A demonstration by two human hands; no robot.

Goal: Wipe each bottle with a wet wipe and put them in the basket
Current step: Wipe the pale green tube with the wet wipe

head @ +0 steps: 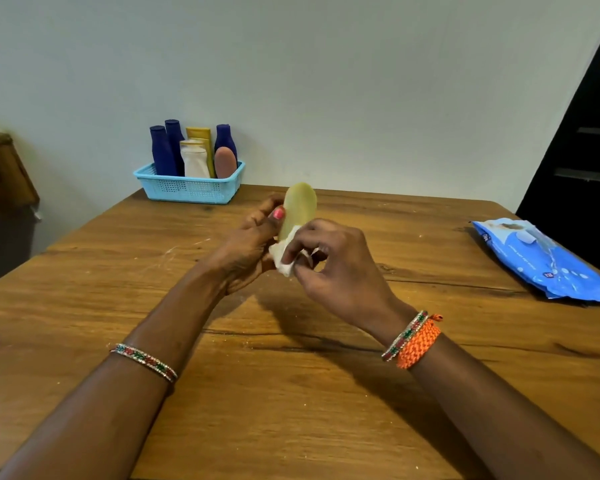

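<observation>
**Wiping the last yellow bottle**

The left hand (pixel 253 237) is curled round a yellow-green bottle (pixel 298 209) and holds it up above the middle of the worktop (pixel 118 289). The thumb, with a pink nail, presses on the bottle's side. The right hand (pixel 336 268) pinches a white wet wipe (pixel 284 254) between its fingers and thumb and holds it against the low end of the bottle. So the step now looks like wiping, not putting away.

The blue basket (pixel 187 188) sits at the far edge of the worktop, by the wall, well apart from the hands. Six bottles stand in it already: three dark blue ones (pixel 163 150), a yellow one (pixel 201 136), a white one (pixel 194 161) and a pinkish brown one (pixel 225 162). No other bottle lies on the worktop, so this one seems to be the last.

A blue pack of wipes (pixel 541 261) lies on the right side of the worktop.

Next, the wipe should rub up the rest of the bottle, right to its round top. Then the left hand must reach far forward and stand the bottle in the basket. The basket is quite full, so the bottle needs a free gap, maybe at the front, and a gentle push so the others do not tip.
</observation>
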